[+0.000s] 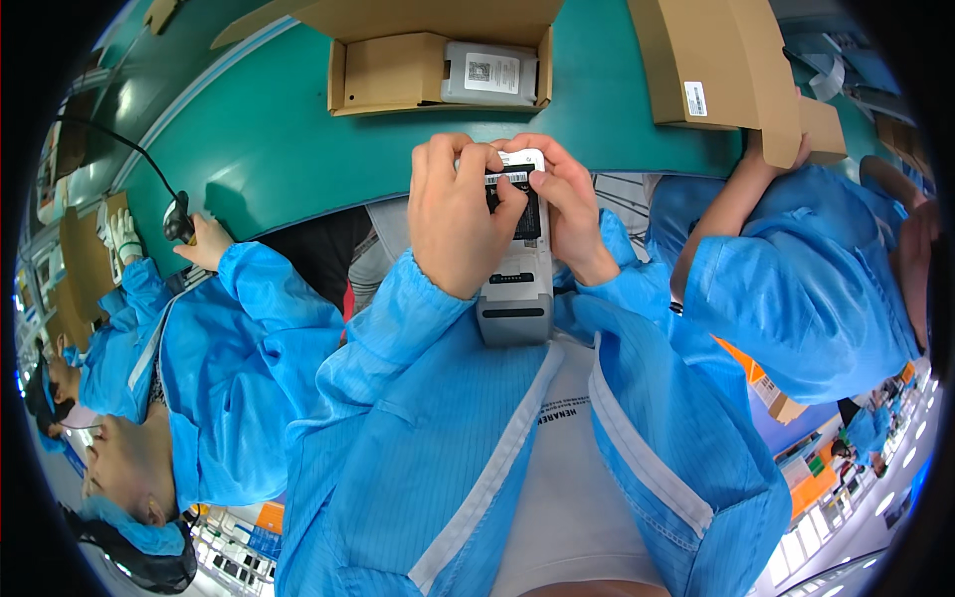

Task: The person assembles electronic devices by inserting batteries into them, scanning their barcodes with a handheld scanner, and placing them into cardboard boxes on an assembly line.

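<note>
So, the left hand (450,214) at ten o'clock and the right hand (575,211) at two both have their fingers clamped on a grey-and-white handheld device (513,298), thumbs by its black panel (530,221). It's just off the six o'clock edge of the green worktop (288,149), with an open cardboard box (337,80) sitting up at twelve.

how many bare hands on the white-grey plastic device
2, on the white-grey plastic device: left hand at its left, right hand at its right; none seem hidden
</note>
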The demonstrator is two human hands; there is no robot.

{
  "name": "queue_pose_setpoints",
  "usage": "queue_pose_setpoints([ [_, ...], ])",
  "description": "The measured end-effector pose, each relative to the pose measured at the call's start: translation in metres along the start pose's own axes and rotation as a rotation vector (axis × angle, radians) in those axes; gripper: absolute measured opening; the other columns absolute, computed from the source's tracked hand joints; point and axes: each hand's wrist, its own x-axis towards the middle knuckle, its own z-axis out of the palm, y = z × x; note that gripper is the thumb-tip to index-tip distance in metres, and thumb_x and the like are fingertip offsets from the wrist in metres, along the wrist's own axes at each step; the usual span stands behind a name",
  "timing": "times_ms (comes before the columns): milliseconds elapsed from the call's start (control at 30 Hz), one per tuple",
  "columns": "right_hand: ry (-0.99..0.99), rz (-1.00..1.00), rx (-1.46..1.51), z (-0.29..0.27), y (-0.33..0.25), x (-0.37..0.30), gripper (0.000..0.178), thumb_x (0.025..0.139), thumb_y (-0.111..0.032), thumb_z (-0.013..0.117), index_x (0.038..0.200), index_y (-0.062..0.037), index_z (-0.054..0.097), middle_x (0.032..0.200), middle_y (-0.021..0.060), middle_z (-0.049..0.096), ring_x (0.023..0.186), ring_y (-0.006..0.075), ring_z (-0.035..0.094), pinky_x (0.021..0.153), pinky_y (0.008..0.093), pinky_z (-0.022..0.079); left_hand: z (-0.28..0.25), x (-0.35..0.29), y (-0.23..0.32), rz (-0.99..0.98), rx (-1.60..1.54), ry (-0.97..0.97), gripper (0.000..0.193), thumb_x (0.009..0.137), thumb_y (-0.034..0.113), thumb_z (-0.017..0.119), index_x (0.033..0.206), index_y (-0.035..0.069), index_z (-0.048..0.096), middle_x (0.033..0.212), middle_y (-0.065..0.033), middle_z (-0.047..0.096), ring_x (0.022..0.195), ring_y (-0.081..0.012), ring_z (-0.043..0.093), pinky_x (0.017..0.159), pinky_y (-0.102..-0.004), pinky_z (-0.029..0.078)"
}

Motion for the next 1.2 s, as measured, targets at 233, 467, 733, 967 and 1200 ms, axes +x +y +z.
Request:
queue_pose_setpoints([
  [233, 0.000, 0.020, 0.140, -0.016, 0.005, 0.007, 0.040, 0.095, -0.019, 0.048, 0.125, 0.0058, 0.052, 0.127, 0.0202, 0.061, 0.115, 0.0239, 0.062, 0.101, 0.0352, 0.050, -0.011, 0.001, 0.013, 0.012, -0.039, -0.053, 0.023, 0.073, -0.001, 0.071, 0.093, 0.004, 0.060, 0.096, -0.0122, 0.059, 0.093, -0.0332, 0.058, 0.079, -0.0422, 0.050],
  [467, 0.013, 0.049, 0.209, -0.022, 0.002, 0.011, 0.040, 0.094, -0.016, 0.047, 0.126, 0.0064, 0.051, 0.126, 0.0209, 0.062, 0.111, 0.0245, 0.065, 0.097, 0.0351, 0.053, -0.057, 0.039, 0.006, -0.035, -0.294, -0.360, 0.017, 0.083, 0.002, 0.072, 0.100, -0.001, 0.070, 0.091, -0.0137, 0.068, 0.082, -0.0308, 0.068, 0.075, -0.0379, 0.054],
  [733, -0.006, 0.070, 0.254, -0.024, 0.009, 0.011, 0.033, 0.096, -0.013, 0.052, 0.124, 0.0041, 0.052, 0.127, 0.0202, 0.062, 0.109, 0.0225, 0.067, 0.094, 0.0322, 0.056, 0.005, 0.111, -0.068, -0.441, -0.484, -0.039, 0.032, 0.091, 0.014, 0.073, 0.116, -0.006, 0.069, 0.101, -0.0121, 0.073, 0.086, -0.0143, 0.069, 0.077, -0.0274, 0.057],
  [967, -0.014, 0.085, 0.239, -0.025, 0.014, 0.014, 0.034, 0.095, -0.012, 0.051, 0.124, 0.0040, 0.052, 0.128, 0.0210, 0.062, 0.109, 0.0220, 0.067, 0.095, 0.0324, 0.056, 0.024, 0.109, -0.042, -0.265, -0.008, -0.065, 0.023, 0.083, 0.017, 0.073, 0.097, -0.002, 0.073, 0.087, -0.0204, 0.074, 0.081, -0.0349, 0.073, 0.074, -0.0424, 0.058],
  [1200, -0.003, 0.088, 0.291, -0.041, 0.012, 0.010, 0.033, 0.093, -0.010, 0.051, 0.124, 0.0020, 0.054, 0.119, 0.0155, 0.067, 0.106, 0.0201, 0.067, 0.090, 0.0329, 0.056, -0.029, 0.080, 0.024, 0.544, 0.307, -0.445, 0.029, 0.078, 0.009, 0.063, 0.107, 0.006, 0.063, 0.105, -0.0118, 0.065, 0.100, -0.0309, 0.062, 0.080, -0.0427, 0.051],
])
